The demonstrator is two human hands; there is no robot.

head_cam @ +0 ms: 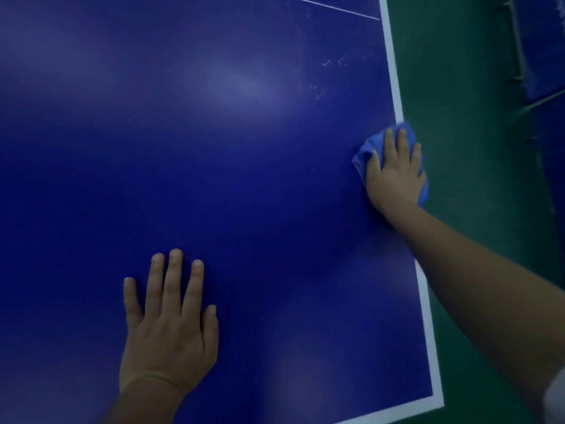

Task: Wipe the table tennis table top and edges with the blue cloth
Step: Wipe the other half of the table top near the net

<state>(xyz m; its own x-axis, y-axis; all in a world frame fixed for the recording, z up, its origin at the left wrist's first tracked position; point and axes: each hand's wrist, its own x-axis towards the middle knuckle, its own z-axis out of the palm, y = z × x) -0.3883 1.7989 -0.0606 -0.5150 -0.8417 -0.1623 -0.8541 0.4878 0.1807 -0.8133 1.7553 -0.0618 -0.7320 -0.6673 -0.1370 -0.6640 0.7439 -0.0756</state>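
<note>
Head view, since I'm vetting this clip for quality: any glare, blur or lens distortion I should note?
Head view: dim overall, with a soft pale glare patch on the table top; head view: the white edge line bows, wide-angle distortion; head view: the right hand, the blue cloth under it and the left hand all look slightly soft.

Left hand (166,325) lying flat on table top (214,163), taking up near patch. Right hand (394,175) pressing blue cloth (365,154) across white edge line (394,87), blocking that stretch. Open surface stretching between both hands and on toward thin far line (330,6). Green floor (458,148) running open beside edge; blue panel (544,56) standing further right.
</note>
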